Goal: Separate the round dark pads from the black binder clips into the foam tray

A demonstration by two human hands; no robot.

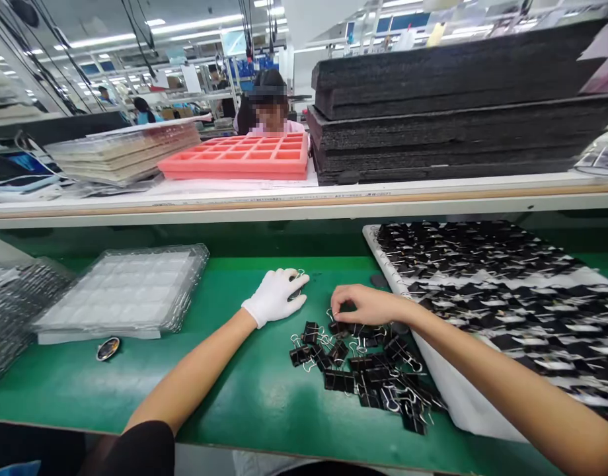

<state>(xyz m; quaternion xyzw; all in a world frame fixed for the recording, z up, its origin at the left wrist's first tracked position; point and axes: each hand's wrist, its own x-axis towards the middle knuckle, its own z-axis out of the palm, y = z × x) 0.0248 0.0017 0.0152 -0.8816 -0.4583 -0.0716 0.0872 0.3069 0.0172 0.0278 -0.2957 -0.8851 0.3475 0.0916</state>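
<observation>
Several black binder clips (378, 370) with silver wire handles lie in a loose pile on the green tabletop. My right hand (361, 305), bare, pinches a binder clip (336, 325) by its wire handle at the pile's far left edge. My left hand (278, 296), in a white glove, rests on the table left of the pile. Its thumb and forefinger curve around a small dark thing with a shiny edge, mostly hidden by the fingers. A small oval part (108, 348) with a shiny rim lies farther left on the table.
Clear plastic trays (125, 291) are stacked at the left. A white board (462, 396) packed with rows of black pieces lies at the right. On the shelf (264, 210) stand a red compartment tray (239, 158) and black foam slabs (447, 132). A person sits beyond.
</observation>
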